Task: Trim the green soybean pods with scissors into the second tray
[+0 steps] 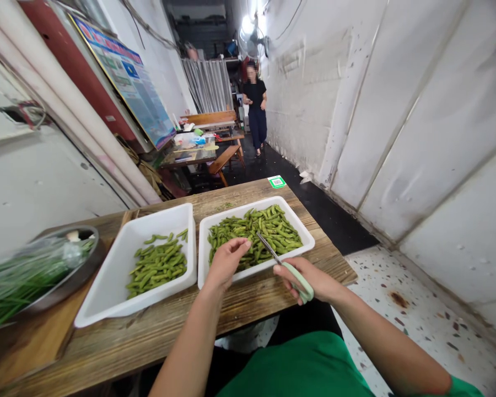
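Note:
My right hand (303, 278) grips a pair of scissors (297, 281) with pale green handles, its metal blades reaching over the front part of the right white tray (310, 241). That tray is full of green edamame pods (273, 223). Above the pods, just left of the blade tips, my left hand (228, 259) is closed in a pinch; what lies between its fingertips, if anything, is too small to make out. Beside it stands the left white tray (103, 281), with a smaller heap of edamame pods (159, 262) toward its right side.
A metal basin (95, 251) with bagged green stalks (37, 275) sits on a wooden board (37, 342) at the left of the wooden table (182, 325). A QR code card (276, 182) lies at the far edge. Beyond, a person (255, 107) stands near another table (190, 157).

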The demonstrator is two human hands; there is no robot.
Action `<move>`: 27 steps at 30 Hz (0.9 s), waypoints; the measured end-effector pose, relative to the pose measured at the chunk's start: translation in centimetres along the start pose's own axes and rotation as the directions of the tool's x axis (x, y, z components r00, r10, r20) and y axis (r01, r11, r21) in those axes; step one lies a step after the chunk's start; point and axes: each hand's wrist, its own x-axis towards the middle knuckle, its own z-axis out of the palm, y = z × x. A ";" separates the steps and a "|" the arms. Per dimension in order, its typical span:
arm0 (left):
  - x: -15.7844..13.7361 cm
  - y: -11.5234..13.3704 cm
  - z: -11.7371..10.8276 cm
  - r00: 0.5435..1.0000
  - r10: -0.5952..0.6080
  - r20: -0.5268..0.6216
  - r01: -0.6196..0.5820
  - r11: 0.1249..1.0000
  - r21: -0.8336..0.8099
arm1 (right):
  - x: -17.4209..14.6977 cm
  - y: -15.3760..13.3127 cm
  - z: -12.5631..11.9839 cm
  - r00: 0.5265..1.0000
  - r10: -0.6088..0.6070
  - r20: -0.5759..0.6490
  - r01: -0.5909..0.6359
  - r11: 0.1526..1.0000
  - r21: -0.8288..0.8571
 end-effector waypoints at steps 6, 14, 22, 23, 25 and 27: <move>-0.5 0.5 0.5 0.983 -0.180 0.034 0.176 0.879 -0.443 | 0.0 -0.2 1.2 0.999 -0.008 0.031 0.005 0.995 0.096; -1.0 0.4 1.3 0.990 -0.118 -0.081 0.074 0.905 -0.418 | 0.3 0.1 1.9 0.994 -0.106 -0.013 0.105 0.994 -0.041; -1.4 0.6 1.6 0.985 -0.134 -0.107 0.089 0.932 -0.351 | 0.3 -0.1 2.2 0.994 -0.110 -0.005 0.110 0.992 -0.056; -1.4 0.6 1.6 0.986 -0.131 -0.107 0.086 0.933 -0.349 | 0.3 -0.1 2.2 0.993 -0.120 -0.004 0.120 0.991 -0.055; -1.5 0.6 1.6 0.987 -0.126 -0.104 0.083 0.934 -0.346 | 0.4 0.1 2.1 0.991 -0.134 0.001 0.134 0.990 -0.048; -1.6 0.5 1.8 0.987 -0.123 -0.099 0.082 0.936 -0.341 | 0.4 0.3 2.0 0.992 -0.129 0.009 0.129 0.991 -0.038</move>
